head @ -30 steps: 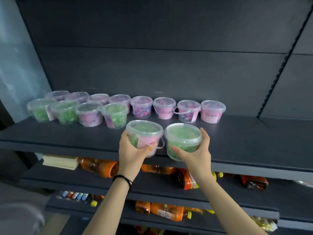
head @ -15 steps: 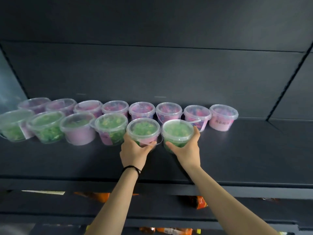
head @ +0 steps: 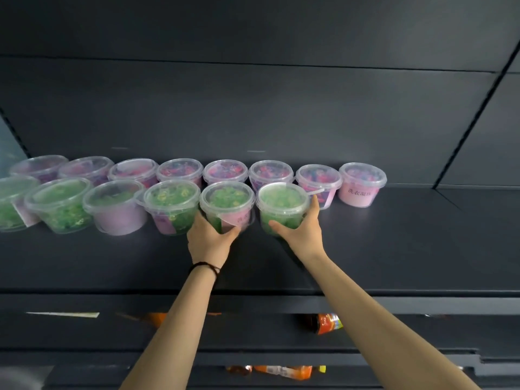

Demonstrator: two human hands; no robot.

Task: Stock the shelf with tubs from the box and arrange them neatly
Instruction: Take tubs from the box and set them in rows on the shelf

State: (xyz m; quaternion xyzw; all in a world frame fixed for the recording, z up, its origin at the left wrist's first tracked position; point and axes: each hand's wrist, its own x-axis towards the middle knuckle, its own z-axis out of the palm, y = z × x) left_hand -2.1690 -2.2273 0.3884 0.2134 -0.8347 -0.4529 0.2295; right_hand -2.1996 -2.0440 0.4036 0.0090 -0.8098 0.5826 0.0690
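Head view, left hand (head: 209,239) grasping a pink-labelled green tub (head: 226,204), right hand (head: 299,235) grasping a plain green tub (head: 281,205) just beside it, both on the dark shelf (head: 394,249) ending the front row (head: 118,209), pink tubs (head: 226,171) close behind, orange bottle (head: 327,323) below.

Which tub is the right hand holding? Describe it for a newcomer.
Look at the dark shelf carrying two rows of clear lidded tubs. Follow the front row to its right end: the right hand grips the last tub there. It shows only green contents, unlike the pink label on its left neighbour.
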